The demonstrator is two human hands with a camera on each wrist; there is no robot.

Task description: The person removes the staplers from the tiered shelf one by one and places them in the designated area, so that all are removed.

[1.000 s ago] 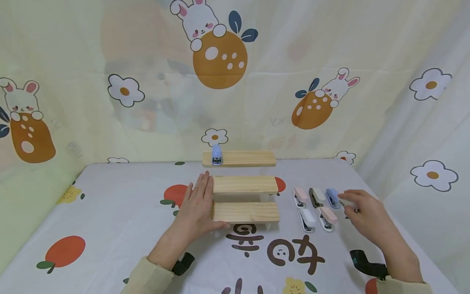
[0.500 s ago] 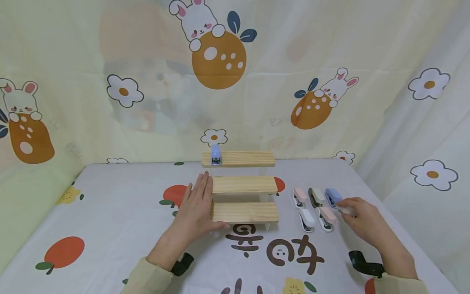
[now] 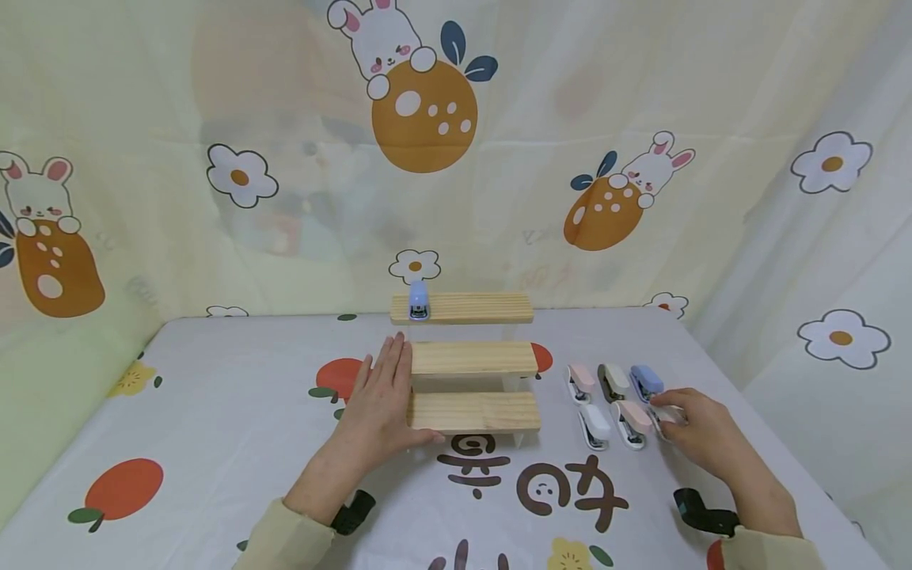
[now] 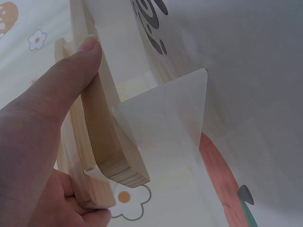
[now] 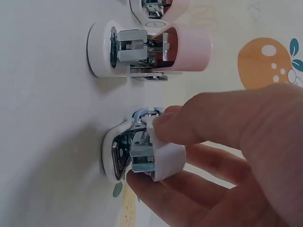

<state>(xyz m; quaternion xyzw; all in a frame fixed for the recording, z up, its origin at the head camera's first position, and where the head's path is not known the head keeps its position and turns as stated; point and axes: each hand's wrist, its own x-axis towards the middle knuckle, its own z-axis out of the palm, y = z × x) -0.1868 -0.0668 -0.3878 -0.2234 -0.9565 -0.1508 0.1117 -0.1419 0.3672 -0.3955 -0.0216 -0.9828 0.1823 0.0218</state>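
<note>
My left hand [image 3: 378, 396] holds the left end of a three-step wooden rack [image 3: 473, 412], its fingers along the side. In the left wrist view the thumb [image 4: 71, 75] presses the edge of a plank [image 4: 109, 137] while other fingers lie at the plank behind. With its thumb and fingers, my right hand [image 3: 701, 427] pinches a white mini stapler [image 5: 168, 158] low over the cloth, at the right of a stapler group. Nearby are a blue stapler [image 3: 646, 381], a pink stapler [image 3: 632, 423] and a white stapler [image 3: 594, 426]. Another blue stapler [image 3: 419, 301] stands on the top step.
Farther left in the group are another pink stapler [image 3: 581, 381] and a grey-green stapler [image 3: 613, 381]. A printed white cloth [image 3: 235, 443] covers the table. Patterned curtains [image 3: 299, 229] hang behind and at the sides. Clear supports [image 4: 165, 109] carry the planks.
My right hand has shifted slightly left and down with the white stapler, bringing it close beside the blue and pink ones. My left hand stays on the rack.
</note>
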